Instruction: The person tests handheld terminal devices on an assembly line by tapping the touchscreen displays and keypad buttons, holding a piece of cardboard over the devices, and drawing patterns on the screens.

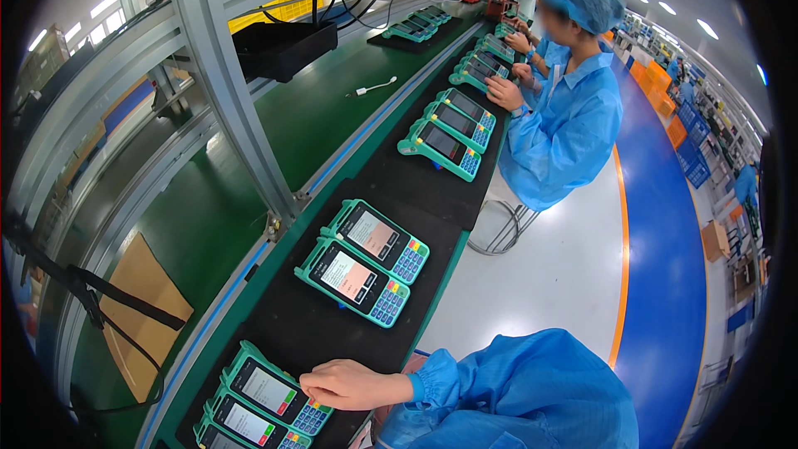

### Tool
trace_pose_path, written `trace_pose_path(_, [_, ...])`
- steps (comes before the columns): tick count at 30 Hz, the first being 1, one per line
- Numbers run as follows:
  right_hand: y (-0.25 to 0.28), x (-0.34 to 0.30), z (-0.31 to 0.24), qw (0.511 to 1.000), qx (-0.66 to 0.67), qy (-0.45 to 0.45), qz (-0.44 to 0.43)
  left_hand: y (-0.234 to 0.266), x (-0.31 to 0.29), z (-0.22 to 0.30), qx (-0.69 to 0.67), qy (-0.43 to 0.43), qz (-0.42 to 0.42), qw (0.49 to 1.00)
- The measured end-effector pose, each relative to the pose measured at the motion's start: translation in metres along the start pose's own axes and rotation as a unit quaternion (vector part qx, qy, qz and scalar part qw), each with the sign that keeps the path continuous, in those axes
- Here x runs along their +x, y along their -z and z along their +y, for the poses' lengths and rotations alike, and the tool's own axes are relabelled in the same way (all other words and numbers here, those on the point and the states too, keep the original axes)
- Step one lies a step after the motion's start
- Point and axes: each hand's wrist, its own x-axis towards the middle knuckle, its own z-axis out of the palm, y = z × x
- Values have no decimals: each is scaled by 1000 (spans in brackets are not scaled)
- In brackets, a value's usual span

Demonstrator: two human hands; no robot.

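My right hand (345, 384) reaches in from the lower right, its fingers curled together and pointing down. It hovers over or touches the keypad end of a green-cased card payment terminal (268, 387). The undersides of the fingers are hidden, so whatever they may hold does not show. A second terminal (248, 422) lies against this one, and part of a third (218, 439) shows at the lower edge. Their screens are lit with red and green buttons. Farther along lie two more lit terminals (353, 278) (382, 237), side by side. My left hand is out of view.
A black work strip (291, 324) runs along a green bench (199, 224). A metal post (229, 83) rises beside it. Farther up, a co-worker (565, 116) in blue handles terminals. A white cable (376, 86), a black tray (287, 50) and cardboard (145, 308) lie beyond.
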Motion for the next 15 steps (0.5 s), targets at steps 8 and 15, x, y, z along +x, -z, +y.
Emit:
trace_pose_path(8, [4,0,-1,1000,9,-3,0,0,2,3,8,0,-7,1000])
trace_pose_path(15, [4,0,1,1000,-2,-8,1,-1,3,2,0,1,-12,1000])
